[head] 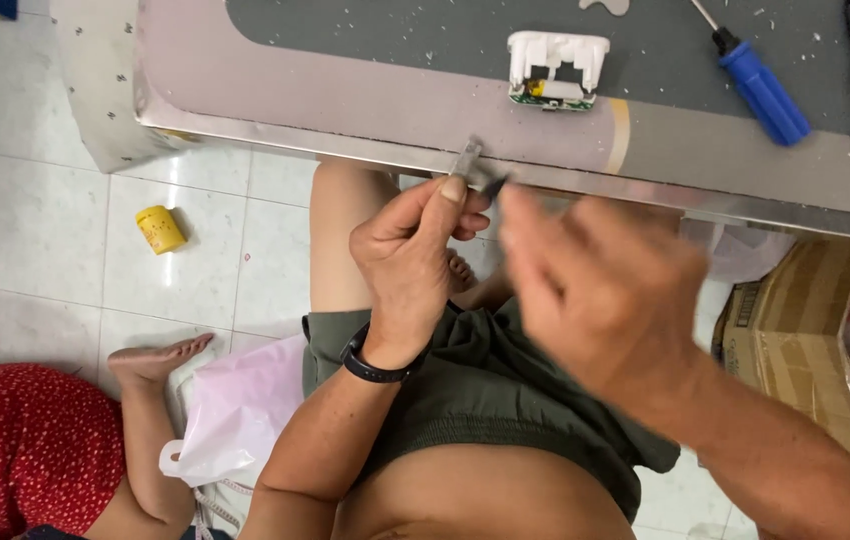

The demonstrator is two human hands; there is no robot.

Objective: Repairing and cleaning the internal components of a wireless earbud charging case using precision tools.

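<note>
— Left hand?
— Fingers pinched narrow on a small grey metal piece, at the table edge, 12 o'clock of the hand.
— Right hand?
— Blurred; fingertips closed on a thin dark tip. 3 o'clock of the left.

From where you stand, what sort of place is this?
Probably a small home repair bench, not a factory. A blue-handled screwdriver and an opened white plastic casing with its circuit board showing lie on the grey worktable, above a white tiled floor with a cardboard box alongside.
</note>
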